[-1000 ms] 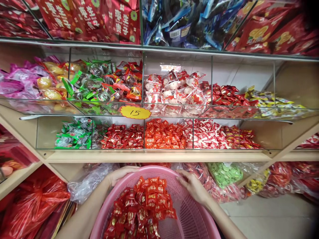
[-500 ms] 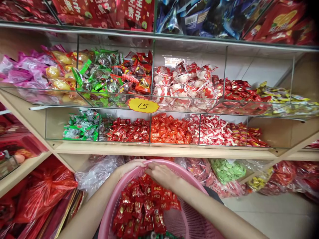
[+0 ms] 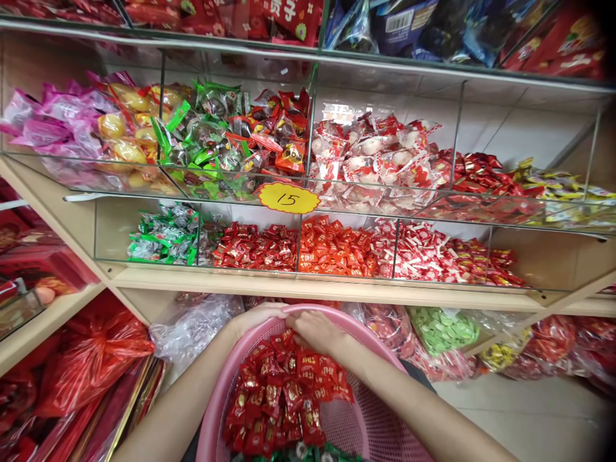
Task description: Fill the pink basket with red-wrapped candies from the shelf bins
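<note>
A pink plastic basket (image 3: 212,410) with mesh walls is close in front of me at the bottom of the view. Inside lie red-wrapped candies (image 3: 276,398), with green-wrapped candies (image 3: 312,452) at the near side. My left hand (image 3: 260,316) grips the far rim, its fingers over the edge. Just right of it, my right hand (image 3: 315,328) is curled inside the far rim, above the red candies. Its fingertips are hidden, so I cannot make out what is in them.
Beyond the basket rises a wooden shelf (image 3: 327,287) with glass-divided bins of wrapped candies. A yellow price tag (image 3: 289,198) reads 15. Bagged candies (image 3: 440,330) sit beneath the shelf. A red plastic bag (image 3: 99,359) is at lower left, tiled floor (image 3: 520,410) at lower right.
The view has shifted a little, so the shelves appear farther right. My right hand's fingers are more curled. More of the green candies shows at the bottom. My left hand stays on the rim.
</note>
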Action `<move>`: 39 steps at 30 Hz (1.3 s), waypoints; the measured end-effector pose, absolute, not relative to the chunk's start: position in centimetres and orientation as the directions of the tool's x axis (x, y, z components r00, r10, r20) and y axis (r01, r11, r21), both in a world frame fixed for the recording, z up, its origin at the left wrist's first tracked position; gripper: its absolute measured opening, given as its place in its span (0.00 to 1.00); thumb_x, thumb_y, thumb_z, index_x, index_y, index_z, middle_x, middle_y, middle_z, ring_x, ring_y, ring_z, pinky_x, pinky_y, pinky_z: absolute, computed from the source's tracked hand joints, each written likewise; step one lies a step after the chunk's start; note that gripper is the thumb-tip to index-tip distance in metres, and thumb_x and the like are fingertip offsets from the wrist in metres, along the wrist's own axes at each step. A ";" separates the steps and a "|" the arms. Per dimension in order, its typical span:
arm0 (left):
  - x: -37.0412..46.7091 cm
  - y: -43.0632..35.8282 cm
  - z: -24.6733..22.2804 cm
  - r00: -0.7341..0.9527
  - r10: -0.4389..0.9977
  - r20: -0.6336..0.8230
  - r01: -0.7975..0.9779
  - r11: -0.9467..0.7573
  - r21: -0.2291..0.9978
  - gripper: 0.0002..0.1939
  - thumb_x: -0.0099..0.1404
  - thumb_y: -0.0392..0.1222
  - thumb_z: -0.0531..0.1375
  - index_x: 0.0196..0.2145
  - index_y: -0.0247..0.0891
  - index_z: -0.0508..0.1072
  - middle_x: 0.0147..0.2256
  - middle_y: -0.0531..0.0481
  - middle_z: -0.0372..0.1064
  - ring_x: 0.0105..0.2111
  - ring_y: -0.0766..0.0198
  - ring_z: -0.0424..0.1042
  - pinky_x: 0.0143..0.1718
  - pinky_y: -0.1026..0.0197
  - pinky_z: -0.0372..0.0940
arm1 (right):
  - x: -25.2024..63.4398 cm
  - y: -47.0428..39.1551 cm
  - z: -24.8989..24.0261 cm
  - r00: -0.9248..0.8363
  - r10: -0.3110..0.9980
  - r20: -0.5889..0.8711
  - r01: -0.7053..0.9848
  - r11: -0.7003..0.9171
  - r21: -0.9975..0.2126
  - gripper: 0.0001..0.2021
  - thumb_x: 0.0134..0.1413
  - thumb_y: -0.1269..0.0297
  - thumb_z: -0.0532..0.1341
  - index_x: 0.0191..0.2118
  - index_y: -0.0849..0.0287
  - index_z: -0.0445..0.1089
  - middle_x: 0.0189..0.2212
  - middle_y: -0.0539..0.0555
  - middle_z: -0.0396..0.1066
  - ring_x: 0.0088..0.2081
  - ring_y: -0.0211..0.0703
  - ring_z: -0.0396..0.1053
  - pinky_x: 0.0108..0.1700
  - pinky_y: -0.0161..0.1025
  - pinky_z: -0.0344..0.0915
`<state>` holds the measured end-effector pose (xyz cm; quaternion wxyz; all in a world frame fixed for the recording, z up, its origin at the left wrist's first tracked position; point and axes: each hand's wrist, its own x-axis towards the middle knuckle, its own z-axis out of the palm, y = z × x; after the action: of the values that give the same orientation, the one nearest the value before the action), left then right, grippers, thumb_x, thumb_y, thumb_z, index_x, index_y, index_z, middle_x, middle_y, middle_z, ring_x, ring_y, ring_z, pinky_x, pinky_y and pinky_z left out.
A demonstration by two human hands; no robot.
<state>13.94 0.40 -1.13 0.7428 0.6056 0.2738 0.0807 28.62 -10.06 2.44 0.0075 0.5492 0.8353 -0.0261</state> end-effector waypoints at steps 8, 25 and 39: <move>13.8 -0.3 0.4 0.838 0.429 -0.337 0.232 0.277 0.932 0.20 0.49 0.39 0.59 0.43 0.38 0.70 0.37 0.51 0.72 0.36 0.59 0.69 0.39 0.61 0.59 | 34.0 -11.6 3.8 -0.253 0.966 0.053 0.944 0.259 -0.203 0.09 0.50 0.66 0.52 0.39 0.59 0.62 0.32 0.54 0.68 0.32 0.38 0.65 0.31 0.33 0.55; 13.6 0.1 -0.5 0.790 0.506 -0.346 0.276 0.211 0.938 0.20 0.49 0.42 0.59 0.42 0.37 0.69 0.41 0.50 0.70 0.35 0.60 0.69 0.39 0.63 0.59 | 31.2 -12.0 -0.1 -0.118 0.993 -0.010 0.984 0.116 -0.135 0.07 0.52 0.64 0.51 0.36 0.59 0.60 0.28 0.54 0.67 0.31 0.42 0.65 0.30 0.35 0.55; 13.7 0.2 -0.9 0.794 0.474 -0.380 0.277 0.276 0.921 0.25 0.49 0.42 0.60 0.46 0.36 0.67 0.39 0.48 0.71 0.36 0.58 0.69 0.39 0.61 0.60 | 34.2 -10.0 8.5 -0.175 0.901 0.396 0.940 0.273 -0.205 0.08 0.55 0.66 0.48 0.33 0.58 0.63 0.29 0.53 0.66 0.31 0.38 0.63 0.33 0.34 0.57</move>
<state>13.68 0.25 -0.91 0.7344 0.5981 0.3137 0.0671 34.15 -9.96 8.51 -0.2249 0.6014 0.7654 0.0431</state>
